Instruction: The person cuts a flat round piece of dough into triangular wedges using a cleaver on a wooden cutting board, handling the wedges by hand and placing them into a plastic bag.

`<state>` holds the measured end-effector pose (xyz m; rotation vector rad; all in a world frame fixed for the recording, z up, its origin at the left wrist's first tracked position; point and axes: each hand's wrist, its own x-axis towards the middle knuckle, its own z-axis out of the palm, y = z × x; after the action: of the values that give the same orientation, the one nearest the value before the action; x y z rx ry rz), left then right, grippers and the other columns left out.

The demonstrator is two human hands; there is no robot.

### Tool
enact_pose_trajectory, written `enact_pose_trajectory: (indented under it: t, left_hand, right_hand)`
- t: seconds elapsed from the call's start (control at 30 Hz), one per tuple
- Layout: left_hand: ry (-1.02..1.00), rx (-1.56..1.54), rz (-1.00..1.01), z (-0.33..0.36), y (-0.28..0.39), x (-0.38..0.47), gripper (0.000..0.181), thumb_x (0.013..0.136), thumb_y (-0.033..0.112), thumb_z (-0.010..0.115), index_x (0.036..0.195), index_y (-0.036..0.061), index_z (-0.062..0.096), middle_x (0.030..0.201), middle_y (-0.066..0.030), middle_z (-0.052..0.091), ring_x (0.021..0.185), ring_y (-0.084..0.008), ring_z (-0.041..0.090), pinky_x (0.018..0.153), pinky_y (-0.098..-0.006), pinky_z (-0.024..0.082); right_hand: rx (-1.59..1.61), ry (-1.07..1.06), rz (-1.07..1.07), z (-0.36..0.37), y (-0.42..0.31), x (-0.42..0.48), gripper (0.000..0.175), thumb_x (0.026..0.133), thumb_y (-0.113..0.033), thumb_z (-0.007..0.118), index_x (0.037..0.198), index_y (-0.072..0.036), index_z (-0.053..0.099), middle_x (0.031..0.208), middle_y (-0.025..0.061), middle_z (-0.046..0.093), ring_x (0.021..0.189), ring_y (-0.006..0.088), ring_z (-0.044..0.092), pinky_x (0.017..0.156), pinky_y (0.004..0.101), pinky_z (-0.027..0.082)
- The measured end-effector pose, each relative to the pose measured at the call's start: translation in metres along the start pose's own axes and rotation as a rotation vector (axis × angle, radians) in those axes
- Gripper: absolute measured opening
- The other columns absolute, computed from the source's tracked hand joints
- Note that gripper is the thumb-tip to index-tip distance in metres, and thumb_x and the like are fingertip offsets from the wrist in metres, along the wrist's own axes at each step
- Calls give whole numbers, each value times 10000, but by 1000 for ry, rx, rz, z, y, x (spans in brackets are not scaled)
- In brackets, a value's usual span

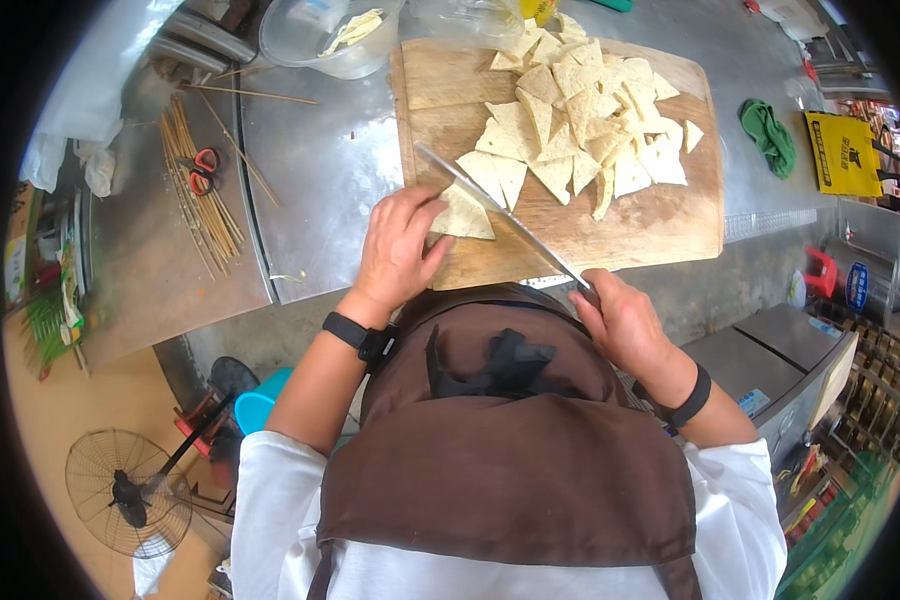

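Observation:
My right hand (622, 319) grips the dark handle of a long-bladed knife (506, 214). Its blade slants up and left over the wooden cutting board (465, 266), along the edge of a pale, flat triangular food piece (461, 214). My left hand (405, 244) rests at the board's left side, fingertips on that piece with the thumb bent beside it. Beyond the blade lies a heap of similar cut triangles (585, 105), which look like tofu skin or flatbread. I cannot tell whether the blade touches the piece under my hand.
Left on the metal table (315, 172) lie wooden skewers (194, 187) with red-handled scissors (203, 171) on them. A clear plastic bowl (330, 41) holds pale strips. To the right are a green cloth (769, 139) and a yellow bag (844, 154). A fan (128, 491) stands lower left.

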<state>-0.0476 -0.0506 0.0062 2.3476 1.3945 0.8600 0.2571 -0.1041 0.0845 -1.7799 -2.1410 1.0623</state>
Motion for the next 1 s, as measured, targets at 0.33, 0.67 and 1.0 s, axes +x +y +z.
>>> enact_pose_trajectory:
  t: [0.33, 0.67, 1.0]
  left_hand:
    - [5, -86, 89, 14, -3, 2, 317, 735, 75, 810, 1022, 35, 681, 1049, -132, 639, 979, -361, 597, 873, -459, 490]
    - [-14, -118, 18, 11, 2, 1, 314, 721, 26, 786, 1017, 25, 682, 1060, -116, 650, 1033, -338, 620, 902, -426, 521]
    - [3, -131, 22, 12, 4, 2, 314, 704, 4, 789, 998, 14, 677, 1051, -121, 645, 1019, -342, 616, 891, -424, 526]
  right_hand:
    - [-48, -36, -103, -2, -8, -7, 229, 949, -178, 688, 1074, -18, 582, 931, 215, 671, 833, 445, 649, 699, 489, 524]
    - [-52, -81, -125, -3, -7, -6, 218, 952, -175, 676, 994, -27, 521, 917, 200, 641, 811, 446, 625, 678, 493, 513]
    - [-26, -87, -121, -5, -10, -8, 230, 946, -164, 683, 988, -37, 496, 882, 192, 616, 783, 438, 615, 650, 490, 503]
